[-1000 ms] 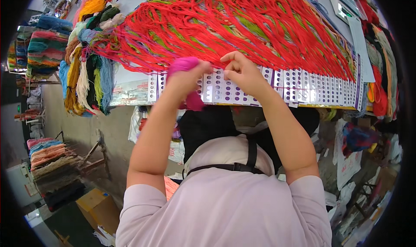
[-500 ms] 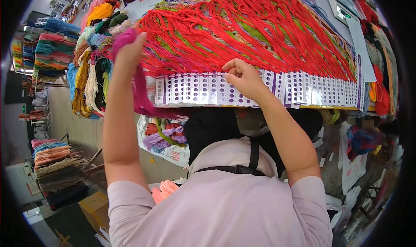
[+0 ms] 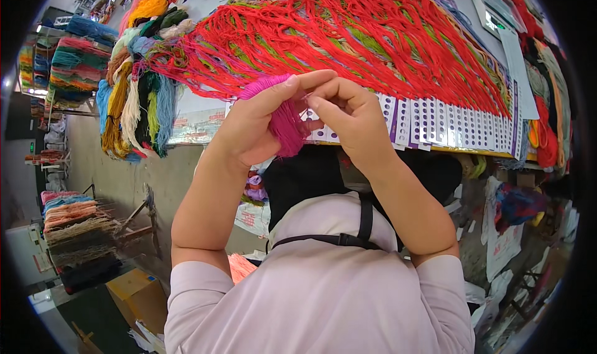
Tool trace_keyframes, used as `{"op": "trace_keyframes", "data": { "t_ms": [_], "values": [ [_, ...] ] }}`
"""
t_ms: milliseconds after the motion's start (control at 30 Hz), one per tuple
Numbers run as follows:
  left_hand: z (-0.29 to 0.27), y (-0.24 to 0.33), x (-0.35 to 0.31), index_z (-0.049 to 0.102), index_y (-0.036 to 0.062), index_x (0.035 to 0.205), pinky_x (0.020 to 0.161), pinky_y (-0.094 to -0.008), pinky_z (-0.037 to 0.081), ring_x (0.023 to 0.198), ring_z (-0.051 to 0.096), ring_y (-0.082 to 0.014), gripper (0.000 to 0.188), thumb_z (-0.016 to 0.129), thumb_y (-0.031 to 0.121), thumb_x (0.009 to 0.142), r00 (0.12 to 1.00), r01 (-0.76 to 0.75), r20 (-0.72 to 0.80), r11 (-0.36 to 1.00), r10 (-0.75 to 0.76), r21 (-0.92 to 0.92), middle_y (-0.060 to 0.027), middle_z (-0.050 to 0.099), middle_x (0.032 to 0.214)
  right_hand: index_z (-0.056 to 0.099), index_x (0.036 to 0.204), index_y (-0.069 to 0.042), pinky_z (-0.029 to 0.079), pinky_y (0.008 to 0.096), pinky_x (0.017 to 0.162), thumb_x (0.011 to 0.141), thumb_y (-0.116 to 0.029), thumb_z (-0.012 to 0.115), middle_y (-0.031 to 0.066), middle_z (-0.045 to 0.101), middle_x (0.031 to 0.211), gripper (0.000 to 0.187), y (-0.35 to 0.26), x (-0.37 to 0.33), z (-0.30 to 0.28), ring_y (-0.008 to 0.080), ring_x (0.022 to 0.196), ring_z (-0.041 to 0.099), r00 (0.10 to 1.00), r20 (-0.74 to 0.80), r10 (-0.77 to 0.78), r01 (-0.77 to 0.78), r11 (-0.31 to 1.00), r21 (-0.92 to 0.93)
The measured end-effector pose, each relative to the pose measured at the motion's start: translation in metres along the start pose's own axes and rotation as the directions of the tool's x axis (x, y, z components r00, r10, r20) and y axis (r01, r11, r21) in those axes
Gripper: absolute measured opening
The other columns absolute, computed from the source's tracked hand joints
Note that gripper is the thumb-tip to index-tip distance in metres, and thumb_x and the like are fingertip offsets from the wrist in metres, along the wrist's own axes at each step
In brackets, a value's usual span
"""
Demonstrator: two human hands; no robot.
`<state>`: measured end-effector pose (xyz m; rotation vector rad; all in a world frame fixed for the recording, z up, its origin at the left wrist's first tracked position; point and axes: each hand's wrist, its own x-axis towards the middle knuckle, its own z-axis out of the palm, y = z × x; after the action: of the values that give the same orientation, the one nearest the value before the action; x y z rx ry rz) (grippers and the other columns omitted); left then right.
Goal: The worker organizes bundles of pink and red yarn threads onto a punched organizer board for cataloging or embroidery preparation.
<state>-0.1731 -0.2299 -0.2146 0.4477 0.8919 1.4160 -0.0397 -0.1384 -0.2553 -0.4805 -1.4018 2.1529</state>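
Note:
A bundle of magenta thread [image 3: 287, 129] hangs over the palm and fingers of my left hand [image 3: 254, 123], which grips it in front of the table edge. My right hand [image 3: 357, 121] is close beside it, thumb and forefinger pinched at the left fingertips on what looks like a thin strand of the magenta thread. Beyond both hands, a thick layer of red threads [image 3: 373, 49] fans across the table over green and purple ones. Along the near edge lie white cards with rows of purple-ringed holes [image 3: 444, 121], where the threads end.
Skeins in many colours [image 3: 127, 105] hang off the table's left corner. A device with a small display [image 3: 494, 21] stands at the back right, and more yarn [image 3: 547, 136] hangs at the right. A rack of yarn [image 3: 78, 229] and a cardboard box [image 3: 138, 295] are on the left.
My left hand has brought the magenta thread from the far left to the front of the table. My right hand has moved slightly, and the two hands now meet at the bundle.

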Motion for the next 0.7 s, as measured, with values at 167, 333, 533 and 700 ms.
{"op": "trace_keyframes", "data": {
  "t_ms": [167,333,533,700],
  "values": [
    [-0.036,0.003,-0.004,0.061,0.0013,0.103,0.090,-0.0389,0.049,0.087,0.065,-0.0215,0.028,0.045,0.024,0.099,0.992,-0.103,-0.068,0.995,0.103,0.005,-0.0106,0.067,0.100,0.061,0.092,-0.002,0.046,0.0290,0.084,0.087,-0.006,0.060,0.0074,0.065,0.096,0.007,-0.008,-0.015,-0.035,0.0148,0.090,0.059,0.979,-0.176,-0.103,0.128,0.982,0.136],
    [-0.112,0.045,-0.039,0.059,0.0020,0.107,0.056,-0.0229,0.045,0.035,0.030,-0.0038,0.023,0.041,0.016,0.101,0.917,-0.339,0.005,0.784,0.400,-0.520,0.0022,0.045,0.062,0.050,0.073,-0.004,0.048,0.0263,0.069,0.087,-0.003,0.053,0.0071,0.053,0.070,0.015,-0.116,-0.128,-0.278,0.0163,0.071,0.057,0.747,-0.633,-0.205,0.547,0.730,0.409],
    [-0.066,0.011,-0.002,0.054,0.0012,0.128,0.052,-0.0196,0.048,0.040,0.033,-0.0010,0.041,0.059,0.016,0.090,0.930,-0.068,-0.349,0.988,0.113,0.140,-0.0063,0.067,0.107,0.057,0.113,0.002,0.037,0.0239,0.049,0.095,-0.014,0.052,-0.0031,0.048,0.071,0.025,-0.185,-0.152,-0.292,0.0074,0.055,0.043,0.665,-0.628,-0.404,0.360,0.910,-0.205],
    [-0.047,-0.046,0.029,0.059,0.0007,0.122,0.052,-0.0252,0.050,0.048,0.042,-0.0040,0.036,0.061,0.014,0.090,0.893,0.228,-0.450,0.886,-0.025,0.404,-0.0087,0.068,0.105,0.067,0.097,-0.002,0.044,0.0222,0.055,0.087,-0.017,0.065,0.0002,0.061,0.073,0.018,-0.013,0.011,-0.096,0.0065,0.061,0.055,0.991,-0.124,0.049,-0.110,0.826,-0.552]
  ]
}}
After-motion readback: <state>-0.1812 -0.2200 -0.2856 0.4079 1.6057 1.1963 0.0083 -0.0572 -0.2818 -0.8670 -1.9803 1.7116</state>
